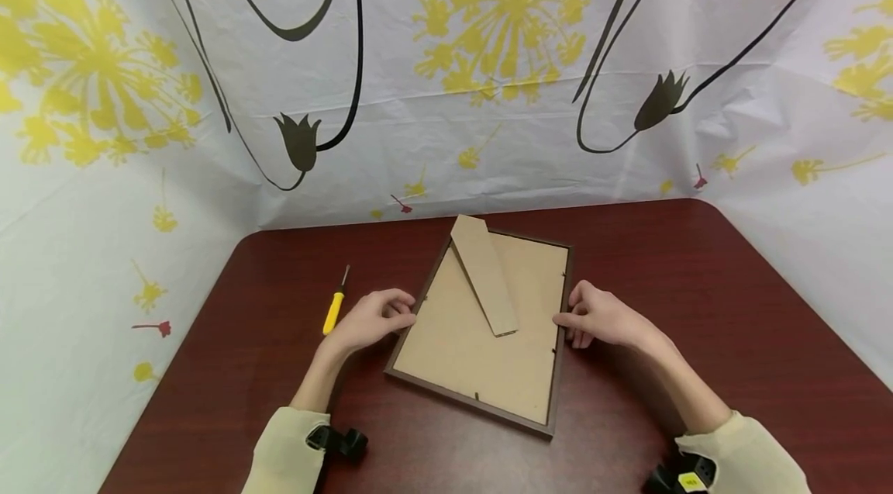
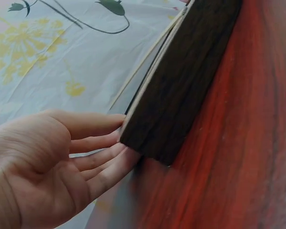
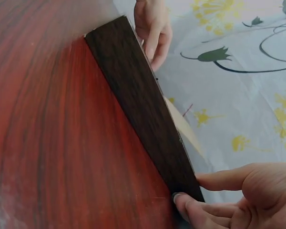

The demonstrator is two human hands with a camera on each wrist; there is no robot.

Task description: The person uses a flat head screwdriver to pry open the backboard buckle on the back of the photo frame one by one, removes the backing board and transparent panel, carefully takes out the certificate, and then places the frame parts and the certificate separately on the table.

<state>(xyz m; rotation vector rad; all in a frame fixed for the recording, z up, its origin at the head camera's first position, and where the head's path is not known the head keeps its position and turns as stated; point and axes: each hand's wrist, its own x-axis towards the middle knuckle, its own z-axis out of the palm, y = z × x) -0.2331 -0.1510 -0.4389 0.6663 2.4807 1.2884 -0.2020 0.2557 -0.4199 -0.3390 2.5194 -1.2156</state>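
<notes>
A picture frame [image 1: 474,406] lies face down, its tan backing board [image 1: 439,347] upward and a tan easel stand [image 1: 486,277] slanting across it. Small dark tabs show along the inner edge. At the frame's left side, my left hand [image 1: 373,319] pinches the rim, thumb near the top edge and fingers at the side. My right hand [image 1: 607,316] grips the opposite side, thumb over the rim and fingers below it. From the right wrist view, the dark wood-grain side [image 3: 133,86] of the frame runs between both hands.
To the left of the frame lies a screwdriver [image 1: 333,313] with a yellow handle. The dark red table [image 1: 698,277] meets a white floral-print cloth [image 1: 391,75] at the back and both sides.
</notes>
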